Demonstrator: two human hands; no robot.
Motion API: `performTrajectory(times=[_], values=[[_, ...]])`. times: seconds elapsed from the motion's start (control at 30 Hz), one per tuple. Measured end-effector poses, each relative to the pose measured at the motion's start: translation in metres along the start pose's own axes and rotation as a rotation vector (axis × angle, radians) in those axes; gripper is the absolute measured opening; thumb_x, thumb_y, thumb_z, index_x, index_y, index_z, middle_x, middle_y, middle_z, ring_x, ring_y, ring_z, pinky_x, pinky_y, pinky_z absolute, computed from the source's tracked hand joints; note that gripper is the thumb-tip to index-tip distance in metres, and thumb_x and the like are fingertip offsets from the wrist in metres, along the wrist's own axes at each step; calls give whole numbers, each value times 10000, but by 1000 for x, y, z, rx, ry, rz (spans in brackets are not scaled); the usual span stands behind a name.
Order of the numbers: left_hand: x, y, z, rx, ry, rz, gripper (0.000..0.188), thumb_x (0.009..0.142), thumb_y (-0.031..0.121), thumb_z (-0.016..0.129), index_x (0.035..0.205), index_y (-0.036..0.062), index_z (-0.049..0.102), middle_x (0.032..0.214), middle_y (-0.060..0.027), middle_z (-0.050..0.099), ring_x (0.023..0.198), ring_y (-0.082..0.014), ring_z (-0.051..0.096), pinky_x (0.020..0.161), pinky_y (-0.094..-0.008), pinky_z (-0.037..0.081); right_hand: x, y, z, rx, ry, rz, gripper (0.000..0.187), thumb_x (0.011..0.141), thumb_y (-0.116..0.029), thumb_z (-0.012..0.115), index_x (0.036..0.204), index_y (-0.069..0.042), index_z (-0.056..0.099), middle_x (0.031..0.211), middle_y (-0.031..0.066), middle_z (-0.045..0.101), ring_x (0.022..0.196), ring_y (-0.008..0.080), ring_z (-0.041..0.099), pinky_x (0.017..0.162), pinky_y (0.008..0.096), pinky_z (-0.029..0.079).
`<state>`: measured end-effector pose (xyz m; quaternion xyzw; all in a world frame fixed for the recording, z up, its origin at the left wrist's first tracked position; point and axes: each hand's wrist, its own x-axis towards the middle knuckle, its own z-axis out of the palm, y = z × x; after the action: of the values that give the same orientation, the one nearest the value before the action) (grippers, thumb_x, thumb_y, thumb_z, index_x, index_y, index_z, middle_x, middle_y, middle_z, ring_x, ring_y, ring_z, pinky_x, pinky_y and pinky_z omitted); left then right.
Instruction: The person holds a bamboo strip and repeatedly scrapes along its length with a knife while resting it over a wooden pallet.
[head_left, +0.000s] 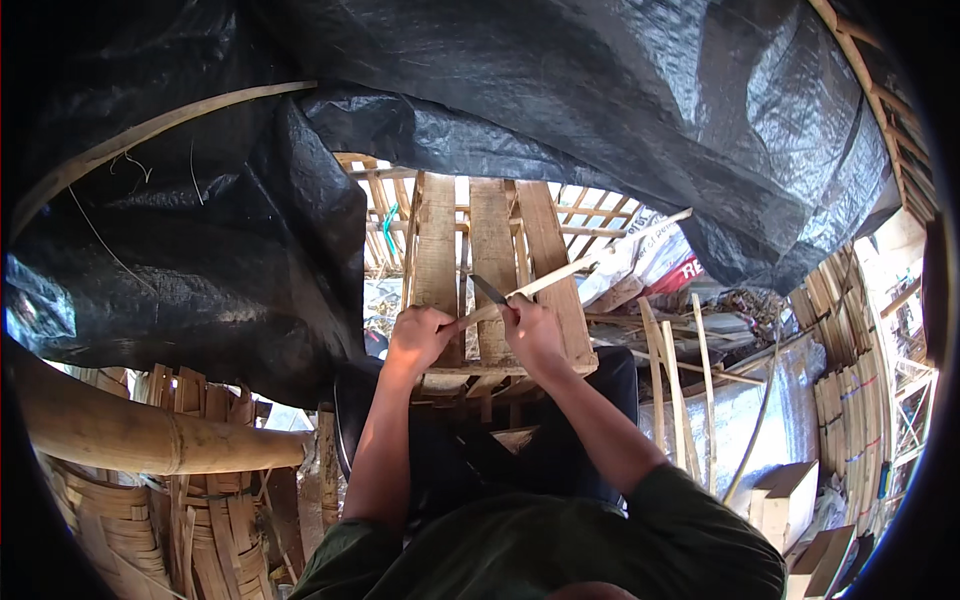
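My left hand (419, 338) is closed around the near end of a long, pale bamboo strip (572, 267). The strip slants up and away to the right across a slatted wooden bench (490, 225). My right hand (533, 333) is closed on a knife, its handle hidden in my fingers. The dark knife blade (488, 289) points up and to the left, close to the strip where it passes my right hand. Both hands are over the near half of the bench, a short way apart.
Black plastic sheeting (560, 90) hangs over the far side and left. A thick bamboo pole (170, 425) lies at the left above woven bamboo strips (110, 510). Upright thin sticks (672, 385), a wooden block (785, 505) and bundled slats (850, 415) stand at the right.
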<state>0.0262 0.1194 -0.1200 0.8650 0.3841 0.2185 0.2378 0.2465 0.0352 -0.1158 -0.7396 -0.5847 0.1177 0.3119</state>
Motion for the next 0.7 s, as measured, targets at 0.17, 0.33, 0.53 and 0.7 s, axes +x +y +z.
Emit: performTrajectory(times=[0.17,0.33,0.53,0.7], values=[[0,4,-2,-120,-59,-88,235,894,295,731,819,75,768,676,-162,655,662,-353,658,659,-431,513,-2,3,6,-51,378,334,151,933,-162,638,858,-33,654,769,237,668,759,458,659,651,527,509],[0,2,0,-97,-46,-59,219,893,292,743,920,80,785,724,-169,688,652,-331,674,645,-399,513,1,26,12,37,104,76,194,967,-209,589,890,-46,663,802,268,666,799,470,659,698,549,519],[-13,5,9,33,110,25,187,889,307,723,878,129,782,793,-137,684,746,-343,666,724,-441,537,20,74,-16,-90,261,232,178,899,-225,703,890,-49,678,835,228,704,812,432,685,690,519,537],[-15,7,9,135,176,86,193,880,324,724,867,138,773,790,-125,658,754,-325,667,729,-444,547,18,90,-25,-108,179,123,299,853,-259,748,1089,-83,694,898,204,726,877,415,700,768,506,558]])
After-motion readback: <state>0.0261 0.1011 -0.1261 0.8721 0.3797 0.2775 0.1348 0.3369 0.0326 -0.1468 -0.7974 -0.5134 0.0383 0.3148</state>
